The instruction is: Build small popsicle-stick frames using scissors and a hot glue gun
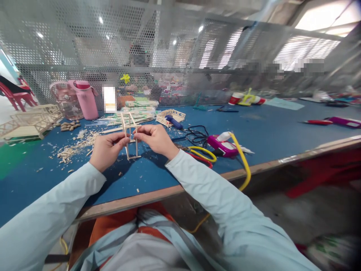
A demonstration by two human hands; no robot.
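Observation:
A small frame of thin wooden sticks [126, 129] is held upright just above the blue tabletop, between my two hands. My left hand [108, 148] pinches its left side between thumb and fingers. On the other side, my right hand [155, 138] grips a right-hand stick with thumb and forefinger. Wood scraps and shavings [72, 149] lie scattered to the left of my left hand. Behind the frame are bundles of wooden sticks [141, 109] and a finished-looking stick tray [162, 116]. A blue glue gun [173, 122] rests beside that tray.
Scissors with yellow and red handles [207, 153] and a purple power strip with a yellow cord [225, 145] lie right of my right hand. Left are a pink bottle [87, 101], peanuts [70, 126] and stick models [34, 122]. A perforated metal screen [175, 56] backs the table.

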